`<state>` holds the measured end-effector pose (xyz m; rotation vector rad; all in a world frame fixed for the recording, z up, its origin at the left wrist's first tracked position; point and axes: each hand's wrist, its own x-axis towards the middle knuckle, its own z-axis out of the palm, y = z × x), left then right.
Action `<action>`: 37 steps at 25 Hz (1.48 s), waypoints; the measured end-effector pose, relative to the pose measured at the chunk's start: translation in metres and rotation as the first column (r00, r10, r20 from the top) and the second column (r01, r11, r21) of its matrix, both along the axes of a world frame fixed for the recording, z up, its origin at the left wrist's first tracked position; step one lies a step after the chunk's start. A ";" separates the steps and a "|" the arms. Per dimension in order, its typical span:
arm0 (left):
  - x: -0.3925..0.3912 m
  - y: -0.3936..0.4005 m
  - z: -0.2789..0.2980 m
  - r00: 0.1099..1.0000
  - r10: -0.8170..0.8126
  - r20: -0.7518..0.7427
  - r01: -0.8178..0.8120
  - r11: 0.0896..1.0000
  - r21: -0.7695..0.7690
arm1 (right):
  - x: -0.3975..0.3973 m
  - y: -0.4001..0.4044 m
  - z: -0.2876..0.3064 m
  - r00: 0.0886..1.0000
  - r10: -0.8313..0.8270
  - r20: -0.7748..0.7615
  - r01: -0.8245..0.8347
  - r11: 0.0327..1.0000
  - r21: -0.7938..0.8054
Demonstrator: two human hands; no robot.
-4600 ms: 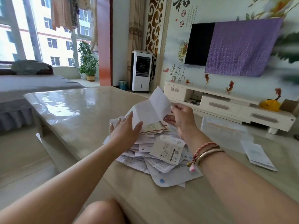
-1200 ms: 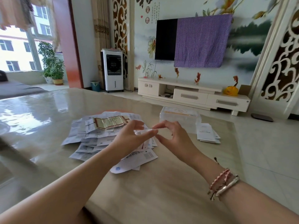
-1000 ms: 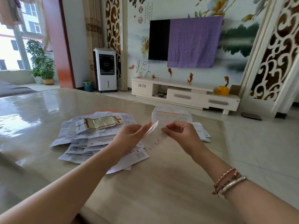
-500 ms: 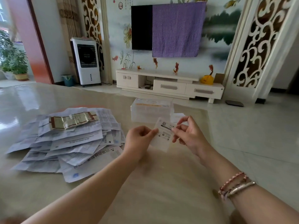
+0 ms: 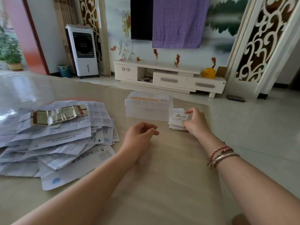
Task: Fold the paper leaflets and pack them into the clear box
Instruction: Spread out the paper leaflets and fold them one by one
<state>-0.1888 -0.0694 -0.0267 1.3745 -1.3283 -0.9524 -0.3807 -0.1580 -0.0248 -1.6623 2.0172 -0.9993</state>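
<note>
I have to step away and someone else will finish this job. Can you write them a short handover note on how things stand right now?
Left hand: loosely curled above the table, holding nothing.
Right hand: fingers round the top folded leaflet, setting it on the small folded stack just right of the clear box.
Unfolded pile: large, spread on the table's left side.
Done: a few leaflets folded and stacked beside the box.
Left: fold the whole pile, then pack everything into the box, whose lid seems on.
</note>
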 end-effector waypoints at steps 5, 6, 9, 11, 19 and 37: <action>0.017 0.018 0.005 0.999 -0.008 -0.038 0.008 1.000 -0.018 | 0.013 0.033 0.010 0.996 0.075 -0.049 -0.083 0.982 -0.168; 0.024 0.024 0.008 0.999 -0.005 -0.045 0.003 0.999 -0.036 | 0.023 0.040 0.015 0.991 0.119 -0.058 -0.127 0.976 -0.178; 0.054 0.042 0.016 0.999 0.037 0.007 -0.036 0.993 -0.115 | 0.067 0.055 0.029 0.951 0.276 -0.137 -0.299 0.934 -0.195; 0.089 0.052 0.019 0.979 0.145 0.141 -0.111 0.968 -0.224 | 0.106 0.062 0.037 0.893 0.408 -0.191 -0.442 0.875 -0.199; 0.198 0.068 -0.008 0.562 -0.054 0.825 -0.023 0.997 0.080 | 0.258 0.041 0.051 0.641 0.682 -0.352 -0.744 0.665 -0.065; 0.195 0.061 0.011 0.463 -0.122 0.878 -0.030 0.988 0.153 | 0.191 0.060 0.032 0.645 0.263 -0.718 -0.673 0.641 -0.369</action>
